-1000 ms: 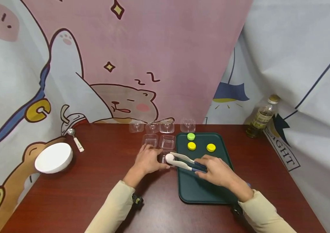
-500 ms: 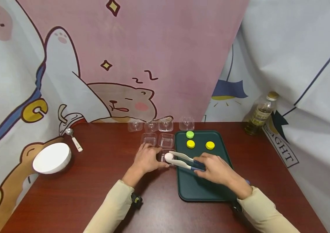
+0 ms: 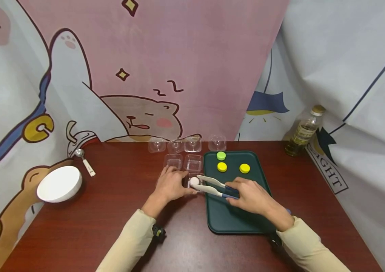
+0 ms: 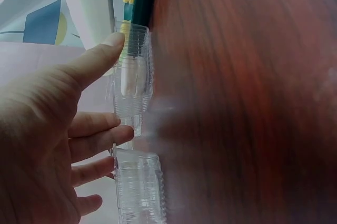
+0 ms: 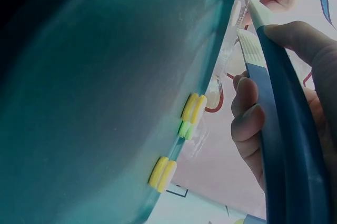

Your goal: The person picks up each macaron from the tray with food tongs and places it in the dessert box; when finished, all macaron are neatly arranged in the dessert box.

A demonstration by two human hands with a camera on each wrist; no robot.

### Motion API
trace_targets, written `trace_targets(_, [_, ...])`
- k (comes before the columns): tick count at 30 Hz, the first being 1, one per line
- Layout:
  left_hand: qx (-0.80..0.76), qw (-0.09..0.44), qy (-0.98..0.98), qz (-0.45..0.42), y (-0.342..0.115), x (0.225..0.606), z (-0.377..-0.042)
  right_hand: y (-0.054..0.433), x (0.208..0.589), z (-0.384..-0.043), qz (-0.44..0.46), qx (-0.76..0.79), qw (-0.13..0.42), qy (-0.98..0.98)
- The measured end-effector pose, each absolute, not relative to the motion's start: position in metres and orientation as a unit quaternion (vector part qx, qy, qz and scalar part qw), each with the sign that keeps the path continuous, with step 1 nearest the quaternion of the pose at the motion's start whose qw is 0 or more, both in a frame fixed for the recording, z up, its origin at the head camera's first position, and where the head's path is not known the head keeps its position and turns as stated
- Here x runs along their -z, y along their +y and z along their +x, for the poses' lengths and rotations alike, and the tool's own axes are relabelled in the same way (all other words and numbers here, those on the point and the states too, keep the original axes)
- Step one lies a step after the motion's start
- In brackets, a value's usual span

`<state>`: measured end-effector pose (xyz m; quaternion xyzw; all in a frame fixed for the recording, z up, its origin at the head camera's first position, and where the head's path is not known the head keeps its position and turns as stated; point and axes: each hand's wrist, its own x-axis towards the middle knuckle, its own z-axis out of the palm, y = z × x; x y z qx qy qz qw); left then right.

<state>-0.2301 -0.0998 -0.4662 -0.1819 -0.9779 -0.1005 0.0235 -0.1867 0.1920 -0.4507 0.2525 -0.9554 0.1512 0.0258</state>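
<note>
My left hand [image 3: 172, 185] holds a small clear plastic box [image 4: 131, 105] between thumb and fingers, on the table just left of the dark green tray [image 3: 233, 223]. A white macaron [image 3: 194, 181] sits inside that box, its two halves showing through the wall in the left wrist view. My right hand [image 3: 251, 196] grips tongs [image 3: 209, 189] with blue handles and cream ends. The tong ends reach over the box, one on each side of the macaron, and stand apart in the right wrist view. Two yellow macarons [image 3: 245, 168] and a green macaron [image 3: 221, 155] lie on the tray's far half.
Two more clear boxes [image 3: 193, 163] stand just beyond my left hand, with several clear domed lids [image 3: 192, 144] along the back edge. A white bowl [image 3: 59, 184] and a small scoop [image 3: 85, 163] lie at the left. An oil bottle [image 3: 302, 134] stands at the back right.
The white macaron sits slightly further left and lower in the box relative to the tong ends. Both hands stay nearly in place; the head view has shifted slightly.
</note>
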Motion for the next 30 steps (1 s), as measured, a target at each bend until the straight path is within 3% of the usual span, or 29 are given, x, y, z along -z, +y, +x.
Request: trace_targets(30, [0.1, 0.04, -0.975, -0.196, -0.111, 0.46, -0.222, 0.214, 0.444, -0.188, 0.224, -0.182, 0.038, -0.957])
